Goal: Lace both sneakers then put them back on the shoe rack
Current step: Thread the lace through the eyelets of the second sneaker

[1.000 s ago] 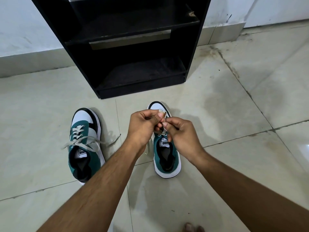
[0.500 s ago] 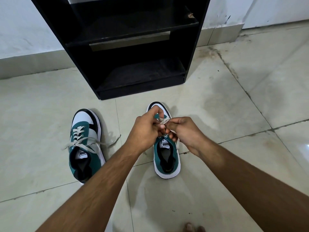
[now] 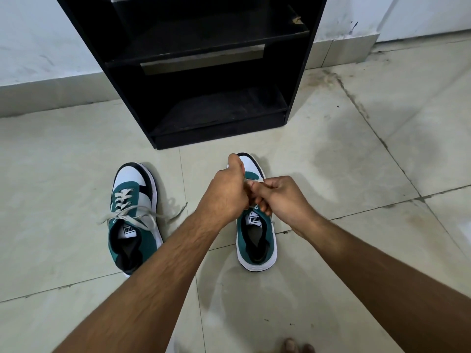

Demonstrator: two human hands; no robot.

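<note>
Two teal, white and black sneakers stand on the tiled floor, toes toward the black shoe rack (image 3: 300,80). The left sneaker (image 3: 132,220) has its white lace threaded, the ends lying loose across it. Over the front of the right sneaker (image 3: 257,240), my left hand (image 3: 226,192) and my right hand (image 3: 283,197) meet, both closed on its white lace (image 3: 246,180). Only a short bit of that lace shows between the fingers; the eyelets are hidden under my hands.
The rack stands against a white wall, its two visible shelves bare. Pale floor tiles (image 3: 356,154) with dark grout lines spread all around. My toes (image 3: 297,346) show at the bottom edge.
Both hands have dropped lower onto the right sneaker's front and pressed closer together; my left thumb now points toward the toe. The left sneaker has not moved.
</note>
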